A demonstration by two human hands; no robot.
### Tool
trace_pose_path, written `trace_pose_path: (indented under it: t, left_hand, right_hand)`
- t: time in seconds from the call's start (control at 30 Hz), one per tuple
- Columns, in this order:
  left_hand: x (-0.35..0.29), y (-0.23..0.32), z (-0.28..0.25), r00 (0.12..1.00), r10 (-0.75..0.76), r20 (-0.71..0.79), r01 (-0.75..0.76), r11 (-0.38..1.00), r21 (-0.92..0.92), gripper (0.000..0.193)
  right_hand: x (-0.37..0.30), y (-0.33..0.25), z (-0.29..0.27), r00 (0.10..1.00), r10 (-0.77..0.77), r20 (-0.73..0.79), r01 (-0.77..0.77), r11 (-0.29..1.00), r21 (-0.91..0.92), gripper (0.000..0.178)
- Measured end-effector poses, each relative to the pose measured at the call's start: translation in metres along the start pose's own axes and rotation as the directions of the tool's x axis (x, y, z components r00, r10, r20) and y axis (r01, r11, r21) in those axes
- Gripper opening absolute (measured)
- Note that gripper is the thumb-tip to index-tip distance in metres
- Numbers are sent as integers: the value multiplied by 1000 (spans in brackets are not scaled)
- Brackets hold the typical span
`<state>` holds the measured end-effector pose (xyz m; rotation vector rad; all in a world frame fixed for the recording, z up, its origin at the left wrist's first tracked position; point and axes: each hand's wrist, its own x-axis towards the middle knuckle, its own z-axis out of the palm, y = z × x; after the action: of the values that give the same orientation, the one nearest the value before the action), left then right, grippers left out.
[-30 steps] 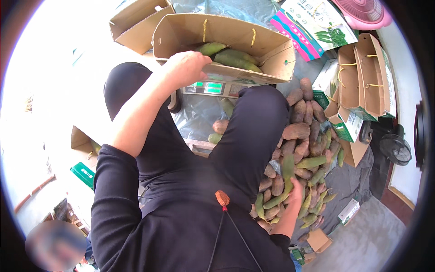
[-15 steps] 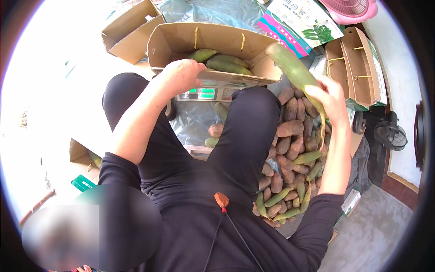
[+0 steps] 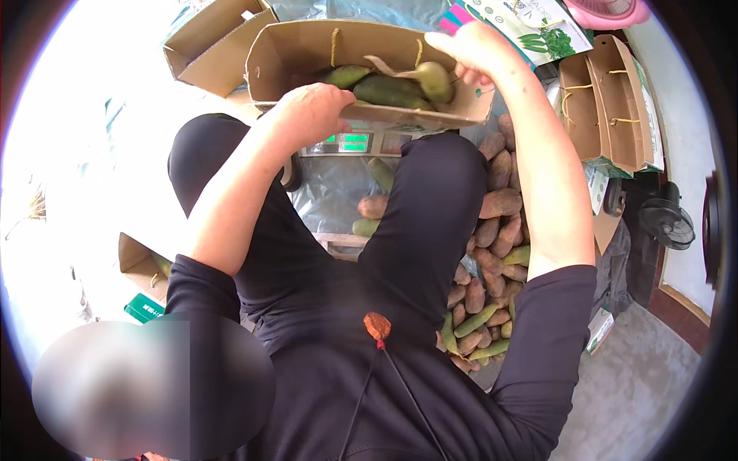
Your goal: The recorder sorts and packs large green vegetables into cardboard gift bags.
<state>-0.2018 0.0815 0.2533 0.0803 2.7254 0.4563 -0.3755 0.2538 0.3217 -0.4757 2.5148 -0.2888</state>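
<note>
An open cardboard box (image 3: 265, 65) with yellow rope handles stands on a scale (image 3: 357, 143) in front of my knees. My left hand (image 3: 314, 111) is closed over its near wall, fingers across the rim. Inside lie several green gourds (image 3: 388, 91). One pale green gourd (image 3: 434, 81) with a thin, curled tail sits tilted in the box's right half, blurred by motion. Just above it, at the right end of the box, my right hand (image 3: 473, 52) has its thumb stretched out and its fingers apart from the gourd, holding nothing.
Brown-skinned gourds (image 3: 501, 203) and green ones are heaped to the right of my knee. Empty boxes stand at the far left (image 3: 219, 58) and right (image 3: 603, 107). A pink fan (image 3: 611, 11) and a black fan (image 3: 667, 219) are on the right.
My right hand has carried the long green gourd from above the heap leftward into the box and let go of it. The left hand stays on the near wall.
</note>
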Motion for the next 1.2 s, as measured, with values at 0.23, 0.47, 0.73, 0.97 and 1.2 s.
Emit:
trace_pose_path:
  t: [0.23, 0.47, 0.73, 0.97, 1.2]
  left_hand:
    - [-3, 1, -2, 998, -24, -53, 21, 998, -51, 46]
    - [1, -3, 0, 993, -8, -115, 0, 998, -70, 45]
    - [-2, 6, -6, 991, -20, -132, 2, 991, -135, 44]
    - [6, 0, 0, 996, -8, -92, -17, 964, -267, 46]
    - [-3, -1, -4, 997, -27, -76, 12, 981, -195, 45]
  right_hand:
    - [-29, 46, 21, 970, -145, -196, 212, 899, 383, 39]
    - [-112, 177, 79, 907, 306, -288, -9, 699, 716, 29]
    - [-210, 312, 258, 720, 693, 41, -347, 308, 886, 21]
    - [-275, 300, 354, 634, 700, 330, -564, 127, 816, 19]
    - [-287, 267, 443, 661, 581, 475, -700, 249, 670, 12]
